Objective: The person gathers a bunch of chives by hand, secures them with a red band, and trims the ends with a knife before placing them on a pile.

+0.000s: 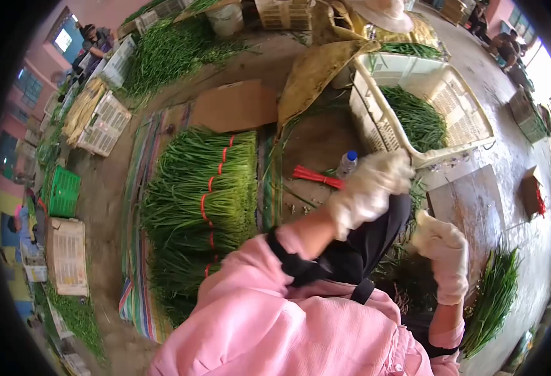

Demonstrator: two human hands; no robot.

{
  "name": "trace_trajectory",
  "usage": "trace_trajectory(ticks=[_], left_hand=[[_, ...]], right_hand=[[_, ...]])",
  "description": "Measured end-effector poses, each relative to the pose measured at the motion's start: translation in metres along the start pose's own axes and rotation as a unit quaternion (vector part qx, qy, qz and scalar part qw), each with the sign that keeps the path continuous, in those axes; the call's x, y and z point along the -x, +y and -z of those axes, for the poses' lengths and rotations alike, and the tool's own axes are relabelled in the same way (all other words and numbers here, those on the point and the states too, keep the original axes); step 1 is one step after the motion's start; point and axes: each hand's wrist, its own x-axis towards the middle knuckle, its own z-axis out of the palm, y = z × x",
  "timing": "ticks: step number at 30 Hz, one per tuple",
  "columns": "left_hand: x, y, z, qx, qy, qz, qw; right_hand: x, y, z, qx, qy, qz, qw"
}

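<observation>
My left hand (372,191), in a whitish glove, is raised above my knee near the white crate's lower corner. Its fingers are curled and slightly blurred; whatever they hold, if anything, is hidden. My right hand (443,250), gloved as well, is lower and to the right, with fingers bent in and the thumb side up. Nothing I can name shows in it. Beside my left hand are a bottle with a blue cap (348,164) and a bunch of red ties (318,177). Long green stalks (493,301) lie just right of my right hand.
Tied bundles of chive-like greens (203,188) with red bands line a striped mat (139,276) on my left. A white crate (404,141) holds loose greens ahead. A flat board (466,200) lies at right. A person (93,47) sits at far left.
</observation>
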Motion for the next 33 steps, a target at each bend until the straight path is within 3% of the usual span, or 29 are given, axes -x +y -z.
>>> trace_trajectory(ticks=[3, 6, 7, 8, 9, 10, 12, 13, 14, 15, 16, 17, 19, 21, 23, 24, 25, 27, 29, 30, 31, 33], left_hand=[[0.059, 0.019, 0.110, -0.004, 0.241, -0.059, 0.969], [0.129, 0.037, 0.166, 0.092, 0.355, -0.070, 0.928], [0.177, 0.060, 0.192, -0.027, 0.559, -0.086, 0.824], [0.220, 0.062, 0.228, -0.134, 0.596, -0.027, 0.791], [0.266, 0.045, 0.276, -0.168, 0.582, -0.142, 0.783], [0.299, 0.042, 0.315, -0.127, 0.656, -0.140, 0.731], [0.339, 0.038, 0.327, -0.327, 0.725, -0.046, 0.604], [0.352, 0.039, 0.323, -0.319, 0.742, -0.001, 0.589], [0.357, 0.040, 0.315, -0.318, 0.744, 0.002, 0.588], [0.362, 0.042, 0.309, -0.278, 0.734, 0.076, 0.615], [0.367, 0.041, 0.306, -0.236, 0.718, 0.148, 0.638], [0.387, 0.014, 0.338, -0.041, 0.708, 0.147, 0.689], [0.379, 0.008, 0.319, 0.131, 0.627, 0.229, 0.733], [0.334, 0.003, 0.277, 0.193, 0.619, 0.240, 0.722], [0.290, 0.003, 0.246, 0.214, 0.618, 0.220, 0.724], [0.284, -0.019, 0.262, 0.226, 0.622, 0.195, 0.724], [0.263, -0.019, 0.265, 0.242, 0.674, 0.200, 0.669], [0.259, -0.028, 0.283, 0.235, 0.609, 0.169, 0.738], [0.243, -0.029, 0.289, 0.225, 0.610, 0.182, 0.738], [0.219, -0.011, 0.268, 0.205, 0.645, 0.190, 0.712], [0.202, 0.005, 0.250, 0.163, 0.663, 0.231, 0.693], [0.222, -0.054, 0.333, 0.175, 0.499, 0.372, 0.763]], right_hand=[[0.003, 0.002, 0.041, 0.012, 0.032, -0.152, 0.988], [-0.003, 0.037, 0.049, 0.065, 0.094, -0.141, 0.983], [-0.007, 0.048, 0.041, 0.067, 0.089, -0.143, 0.983], [-0.012, 0.061, 0.031, 0.184, 0.168, 0.005, 0.969], [-0.009, 0.076, 0.043, 0.112, 0.148, -0.031, 0.982], [-0.006, 0.091, 0.056, 0.042, 0.133, -0.069, 0.988], [-0.013, 0.096, 0.060, 0.078, 0.101, -0.114, 0.985], [-0.017, 0.098, 0.063, 0.115, 0.078, -0.157, 0.978], [-0.022, 0.102, 0.050, 0.081, 0.094, -0.107, 0.986], [-0.023, 0.099, 0.044, 0.083, 0.091, -0.107, 0.987], [-0.023, 0.094, 0.035, 0.181, 0.104, -0.039, 0.977], [-0.026, 0.075, 0.020, 0.276, 0.115, 0.030, 0.954], [-0.034, 0.061, 0.012, 0.252, 0.101, 0.003, 0.962], [-0.040, 0.055, 0.008, 0.281, 0.078, 0.049, 0.955], [-0.043, 0.049, 0.000, 0.276, 0.077, 0.055, 0.957], [-0.044, 0.046, -0.003, 0.268, 0.076, 0.060, 0.959], [-0.044, 0.042, -0.006, 0.269, 0.077, 0.063, 0.958], [-0.044, 0.036, -0.009, 0.313, 0.062, 0.079, 0.944], [-0.042, 0.043, -0.007, 0.323, 0.062, 0.085, 0.940], [-0.039, 0.048, -0.007, 0.330, 0.064, 0.087, 0.938], [-0.039, 0.050, -0.006, 0.337, 0.065, 0.089, 0.935], [-0.032, 0.039, -0.012, 0.343, 0.072, 0.082, 0.933]])
